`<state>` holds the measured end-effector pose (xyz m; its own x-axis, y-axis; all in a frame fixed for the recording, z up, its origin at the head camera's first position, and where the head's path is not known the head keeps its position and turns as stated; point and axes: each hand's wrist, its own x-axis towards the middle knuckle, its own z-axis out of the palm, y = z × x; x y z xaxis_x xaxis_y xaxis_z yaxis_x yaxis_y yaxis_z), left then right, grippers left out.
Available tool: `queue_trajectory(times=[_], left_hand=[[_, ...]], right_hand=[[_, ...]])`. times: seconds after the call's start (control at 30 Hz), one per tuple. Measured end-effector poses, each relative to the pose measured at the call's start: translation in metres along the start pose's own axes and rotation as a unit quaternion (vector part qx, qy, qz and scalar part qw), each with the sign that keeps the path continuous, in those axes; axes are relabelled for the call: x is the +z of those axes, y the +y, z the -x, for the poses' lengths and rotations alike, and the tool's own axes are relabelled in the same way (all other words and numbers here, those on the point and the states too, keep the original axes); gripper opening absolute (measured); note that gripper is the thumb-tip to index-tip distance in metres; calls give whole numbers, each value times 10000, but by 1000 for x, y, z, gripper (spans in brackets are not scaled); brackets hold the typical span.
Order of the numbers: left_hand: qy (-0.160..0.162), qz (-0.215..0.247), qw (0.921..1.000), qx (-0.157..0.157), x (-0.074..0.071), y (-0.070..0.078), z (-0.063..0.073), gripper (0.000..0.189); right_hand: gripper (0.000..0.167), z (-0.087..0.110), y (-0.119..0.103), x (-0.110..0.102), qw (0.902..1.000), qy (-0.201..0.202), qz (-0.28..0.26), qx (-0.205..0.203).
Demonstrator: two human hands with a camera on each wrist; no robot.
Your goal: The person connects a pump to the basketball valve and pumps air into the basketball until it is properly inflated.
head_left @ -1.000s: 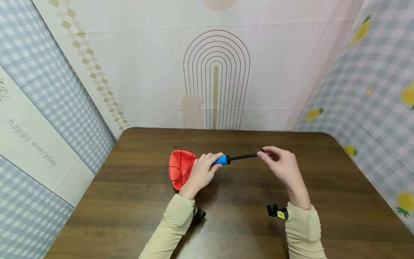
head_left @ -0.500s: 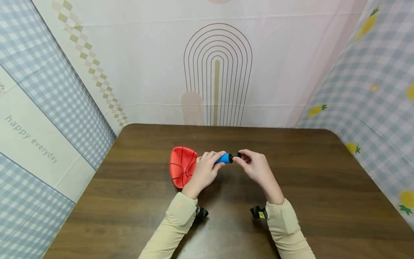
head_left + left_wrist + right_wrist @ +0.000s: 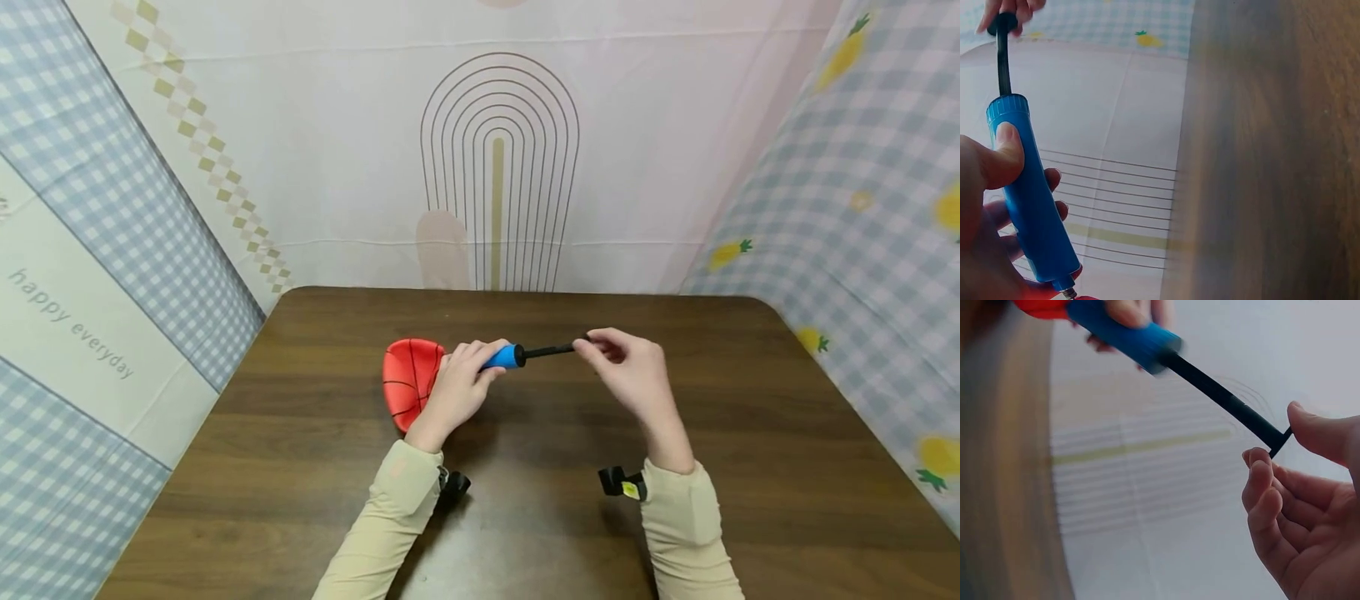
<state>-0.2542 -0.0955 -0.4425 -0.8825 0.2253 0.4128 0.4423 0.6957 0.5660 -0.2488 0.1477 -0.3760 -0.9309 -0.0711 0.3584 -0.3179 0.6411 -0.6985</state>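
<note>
Left hand (image 3: 457, 387): grip curled round smooth blue pump barrel (image 3: 506, 357), ribbed at its collar (image 3: 1007, 106). Right hand (image 3: 637, 379): grip pinching flat black handle (image 3: 1280, 443) of slim rod (image 3: 549, 351) extending from barrel. Slack, dented red ball (image 3: 409, 382), black-lined, at barrel's nozzle (image 3: 1065, 285); both toward wood-grain desk's (image 3: 540, 525) far edge, ball left of its middle.

ball (image 3: 408, 379) left of pump (image 3: 504, 357) | pump over table (image 3: 525, 517) | cloth (image 3: 345, 150) behind table
</note>
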Motion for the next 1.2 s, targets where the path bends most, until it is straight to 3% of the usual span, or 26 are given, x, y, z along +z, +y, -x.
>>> queue_trajectory(times=[0.17,0.37,0.53,0.73,0.97,1.2], left_hand=[[-40,14,10000,60,-2,0,0,38],[-59,116,9999,-44,2,-1,-3,39],[209,77,9997,112,8,3,-6,38],[380,-81,9987,321,13,13,-10,37],[401,-134,9984,382,7,15,-12,38],[611,-139,9975,319,0,8,-12,37]], right_hand=[[30,4,3,-20,9996,286,-45,72],[36,-1,3,-23,9999,-94,-47,134],[40,-10,2,-4,9982,-532,-176,195],[38,-16,-1,30,9957,-907,-151,-89],[33,-16,0,30,9963,-799,-174,-257],[34,-16,5,1,9992,-233,-312,-107]])
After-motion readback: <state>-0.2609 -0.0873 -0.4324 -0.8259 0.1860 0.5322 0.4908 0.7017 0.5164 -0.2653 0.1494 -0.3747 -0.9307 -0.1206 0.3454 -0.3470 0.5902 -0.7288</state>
